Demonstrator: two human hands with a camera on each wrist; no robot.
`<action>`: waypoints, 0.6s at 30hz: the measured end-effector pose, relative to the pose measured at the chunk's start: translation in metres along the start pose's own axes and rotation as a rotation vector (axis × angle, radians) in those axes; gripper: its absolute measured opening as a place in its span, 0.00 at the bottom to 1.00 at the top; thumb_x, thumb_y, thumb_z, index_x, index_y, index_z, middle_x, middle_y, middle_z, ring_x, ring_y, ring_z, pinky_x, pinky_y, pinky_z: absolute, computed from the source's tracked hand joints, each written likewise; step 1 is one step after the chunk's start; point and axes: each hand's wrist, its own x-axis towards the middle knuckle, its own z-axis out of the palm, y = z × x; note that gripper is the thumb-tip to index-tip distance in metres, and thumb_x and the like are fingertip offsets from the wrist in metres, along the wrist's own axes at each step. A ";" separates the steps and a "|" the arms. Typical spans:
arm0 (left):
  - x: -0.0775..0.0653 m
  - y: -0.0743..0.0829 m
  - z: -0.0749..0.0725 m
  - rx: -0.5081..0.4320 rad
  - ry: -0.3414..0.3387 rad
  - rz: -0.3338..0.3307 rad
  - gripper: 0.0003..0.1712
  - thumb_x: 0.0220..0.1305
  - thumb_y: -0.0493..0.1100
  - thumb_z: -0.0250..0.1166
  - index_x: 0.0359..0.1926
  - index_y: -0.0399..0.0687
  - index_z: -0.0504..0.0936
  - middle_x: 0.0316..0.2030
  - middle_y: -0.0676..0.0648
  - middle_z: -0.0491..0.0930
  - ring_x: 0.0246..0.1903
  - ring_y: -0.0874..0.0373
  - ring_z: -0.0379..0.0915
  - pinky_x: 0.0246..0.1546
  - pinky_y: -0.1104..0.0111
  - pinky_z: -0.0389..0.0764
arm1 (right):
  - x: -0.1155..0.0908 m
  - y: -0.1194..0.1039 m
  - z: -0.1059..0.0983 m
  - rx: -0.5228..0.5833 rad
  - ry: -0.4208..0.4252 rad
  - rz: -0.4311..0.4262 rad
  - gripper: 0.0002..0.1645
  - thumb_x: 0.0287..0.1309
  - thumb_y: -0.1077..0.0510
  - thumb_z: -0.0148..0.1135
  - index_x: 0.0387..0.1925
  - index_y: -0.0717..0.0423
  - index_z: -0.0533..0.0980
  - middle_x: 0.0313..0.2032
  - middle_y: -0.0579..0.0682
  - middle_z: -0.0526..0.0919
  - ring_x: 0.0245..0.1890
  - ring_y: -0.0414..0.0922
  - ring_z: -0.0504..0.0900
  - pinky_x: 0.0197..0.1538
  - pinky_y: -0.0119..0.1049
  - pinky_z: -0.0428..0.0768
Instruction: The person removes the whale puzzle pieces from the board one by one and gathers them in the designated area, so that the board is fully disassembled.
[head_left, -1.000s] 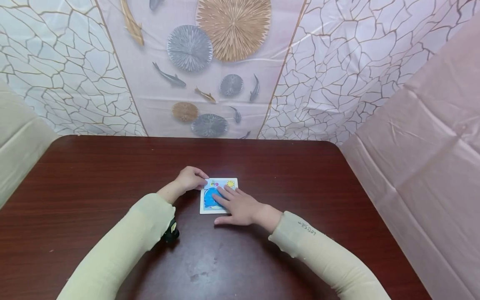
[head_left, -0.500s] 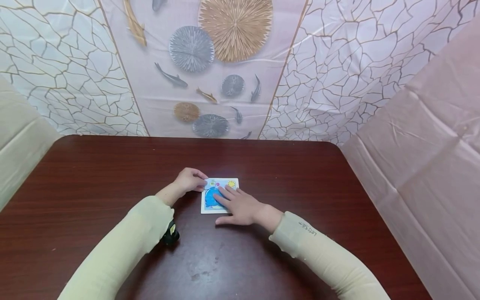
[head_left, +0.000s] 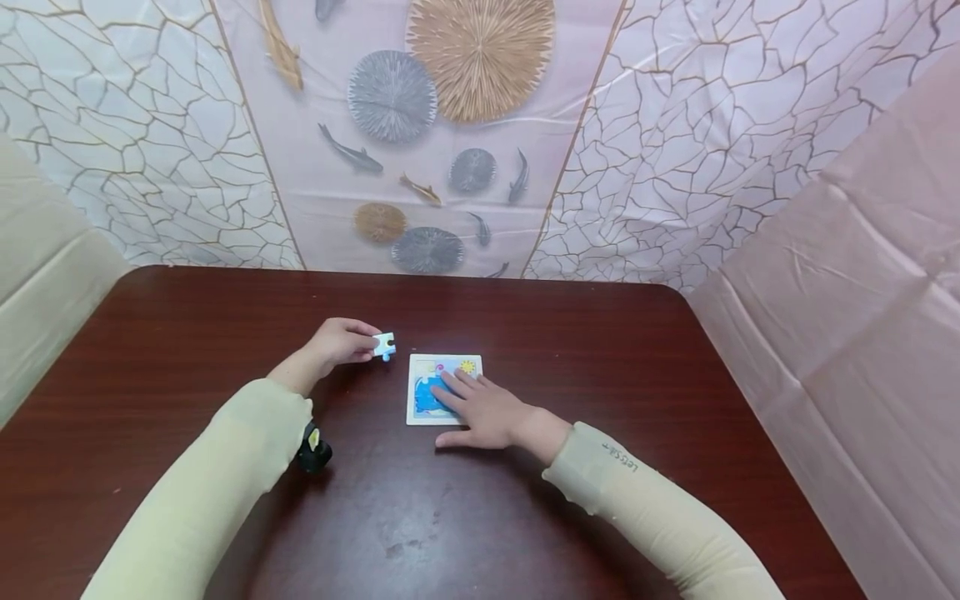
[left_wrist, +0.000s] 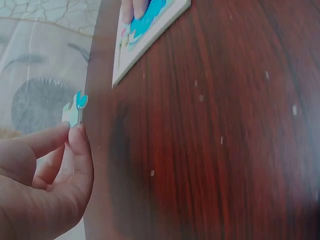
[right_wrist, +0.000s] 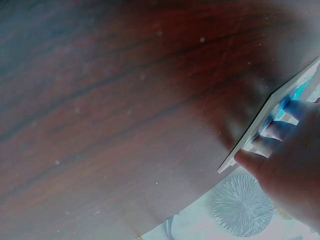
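Observation:
Between thumb and fingers, my left hand (head_left: 337,343) pinches a small jigsaw puzzle piece (head_left: 385,344), pale with a bit of blue. In the left wrist view the piece (left_wrist: 75,111) stands up from the fingertips, above the table. A square jigsaw puzzle (head_left: 412,408) with a white border lies flat to the right of it, showing a blue figure and a yellow sun. My right hand (head_left: 487,412) rests on the puzzle's right part with fingers spread, hiding some of the picture. The right wrist view shows those fingers (right_wrist: 250,160) across the puzzle's edge.
The dark red-brown wooden table (head_left: 570,333) extends around the puzzle on all sides. A patterned cloth (head_left: 645,150) hangs behind its far edge, with pale cloth at both sides. A black wrist camera (head_left: 313,450) sits beneath the left sleeve.
My left hand has moved left and slightly away from the puzzle, carrying the puzzle piece off its upper left corner. The right hand stays on the puzzle. The head view has shifted slightly.

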 end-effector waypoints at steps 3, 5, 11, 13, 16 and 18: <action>-0.003 -0.001 -0.010 -0.015 -0.020 0.031 0.22 0.65 0.35 0.57 0.57 0.28 0.70 0.46 0.37 0.74 0.28 0.65 0.73 0.36 0.77 0.80 | 0.000 0.000 0.000 0.003 0.004 0.002 0.48 0.57 0.26 0.44 0.73 0.42 0.47 0.74 0.48 0.43 0.74 0.49 0.41 0.72 0.50 0.51; -0.006 -0.003 -0.017 -0.033 -0.031 0.051 0.22 0.64 0.34 0.56 0.57 0.25 0.69 0.41 0.41 0.76 0.26 0.67 0.73 0.36 0.75 0.81 | 0.000 0.000 0.000 0.001 0.004 0.003 0.48 0.57 0.26 0.44 0.73 0.42 0.47 0.74 0.48 0.42 0.74 0.49 0.41 0.73 0.50 0.50; -0.013 -0.008 -0.037 -0.063 -0.050 0.054 0.24 0.65 0.33 0.56 0.59 0.23 0.65 0.32 0.52 0.76 0.27 0.69 0.74 0.39 0.73 0.82 | 0.001 0.000 0.001 0.000 0.002 0.008 0.49 0.57 0.26 0.43 0.73 0.42 0.47 0.74 0.47 0.42 0.74 0.49 0.41 0.73 0.50 0.50; -0.015 -0.011 -0.043 -0.061 -0.050 0.043 0.25 0.65 0.33 0.56 0.59 0.23 0.65 0.32 0.52 0.76 0.27 0.69 0.74 0.40 0.73 0.82 | 0.002 0.000 0.002 0.001 0.001 0.010 0.49 0.57 0.26 0.43 0.73 0.42 0.47 0.74 0.48 0.42 0.74 0.49 0.41 0.73 0.50 0.50; -0.019 -0.014 -0.052 -0.044 -0.049 0.033 0.25 0.65 0.34 0.55 0.60 0.24 0.64 0.37 0.49 0.76 0.28 0.69 0.73 0.41 0.72 0.82 | 0.002 0.000 0.001 0.005 -0.003 0.011 0.49 0.57 0.26 0.43 0.73 0.42 0.46 0.74 0.47 0.41 0.74 0.48 0.40 0.73 0.49 0.50; -0.021 -0.016 -0.057 -0.017 -0.045 0.025 0.25 0.66 0.35 0.55 0.61 0.25 0.64 0.42 0.45 0.76 0.29 0.70 0.73 0.43 0.72 0.81 | 0.002 0.000 0.001 0.006 -0.006 0.012 0.49 0.57 0.26 0.43 0.73 0.42 0.45 0.74 0.47 0.41 0.74 0.48 0.40 0.73 0.49 0.49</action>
